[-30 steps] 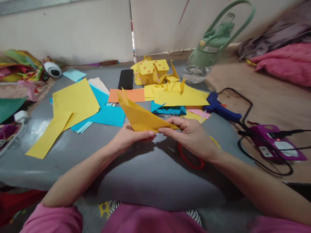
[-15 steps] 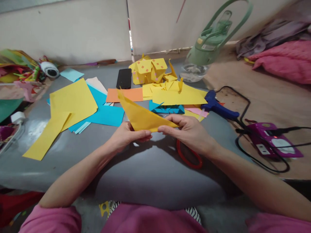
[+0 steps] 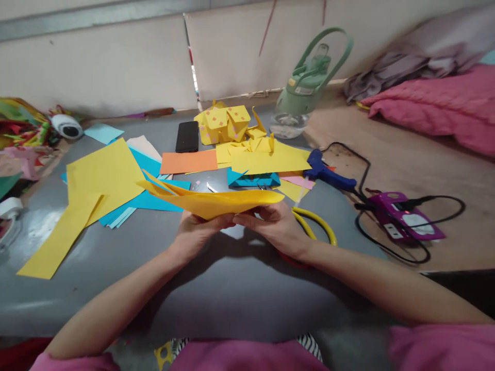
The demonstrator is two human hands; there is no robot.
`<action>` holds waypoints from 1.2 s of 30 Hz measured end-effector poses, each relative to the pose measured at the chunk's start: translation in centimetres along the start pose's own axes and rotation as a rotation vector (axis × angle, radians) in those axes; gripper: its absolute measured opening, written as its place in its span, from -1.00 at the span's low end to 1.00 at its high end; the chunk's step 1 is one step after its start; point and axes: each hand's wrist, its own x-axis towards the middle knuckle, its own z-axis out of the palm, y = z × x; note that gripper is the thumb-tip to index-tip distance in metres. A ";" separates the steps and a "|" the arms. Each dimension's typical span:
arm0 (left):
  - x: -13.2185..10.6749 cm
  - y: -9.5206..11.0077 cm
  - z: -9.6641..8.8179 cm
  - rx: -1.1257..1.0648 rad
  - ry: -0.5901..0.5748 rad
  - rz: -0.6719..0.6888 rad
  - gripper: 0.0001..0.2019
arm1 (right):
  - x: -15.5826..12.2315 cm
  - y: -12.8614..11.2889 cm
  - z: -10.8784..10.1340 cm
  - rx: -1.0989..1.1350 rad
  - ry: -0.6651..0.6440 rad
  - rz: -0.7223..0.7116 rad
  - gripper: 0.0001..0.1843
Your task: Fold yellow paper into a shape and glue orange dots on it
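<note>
A folded orange-yellow paper [image 3: 216, 202] is held above the grey table [image 3: 232, 288], lying nearly flat and edge-on to me. My left hand [image 3: 197, 233] grips it from below at the middle, fingers curled. My right hand [image 3: 273, 226] pinches its right part, fingers closed on the fold. Just right of my right hand lie yellow-handled scissors [image 3: 319, 222].
Loose yellow sheets [image 3: 104, 175], blue sheets [image 3: 170, 198] and an orange sheet [image 3: 189, 161] cover the table's far half. Behind them are a black phone [image 3: 187, 136] and folded yellow paper figures [image 3: 222, 123]. To the right are a blue glue gun [image 3: 328, 175], a purple power strip [image 3: 406, 221] and a green kettle [image 3: 309, 87].
The folded paper has tipped from standing as a visible triangle to lying nearly flat. Both hands keep their grip. The view has shifted, and the yellow scissors now show.
</note>
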 end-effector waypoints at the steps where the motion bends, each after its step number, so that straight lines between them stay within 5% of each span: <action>1: 0.0 0.2 0.0 0.006 0.007 -0.005 -0.76 | -0.1 0.0 0.0 0.035 -0.021 0.003 -0.74; 10: -0.3 0.4 0.1 -0.007 -0.024 -0.036 -0.79 | -0.2 0.0 -0.1 0.216 -0.063 -0.014 -0.83; 19: -0.2 0.6 0.0 0.036 0.059 -0.088 -0.71 | 0.6 -0.9 -1.5 0.115 0.132 -0.147 -0.84; 28: -0.1 0.7 0.0 0.125 0.097 0.021 -0.76 | 0.8 -0.7 -1.8 0.188 0.150 -0.255 -0.89; 36: -0.3 0.6 -0.7 0.249 0.078 0.122 -0.82 | 0.6 -1.0 -2.0 0.127 0.151 -0.210 -0.88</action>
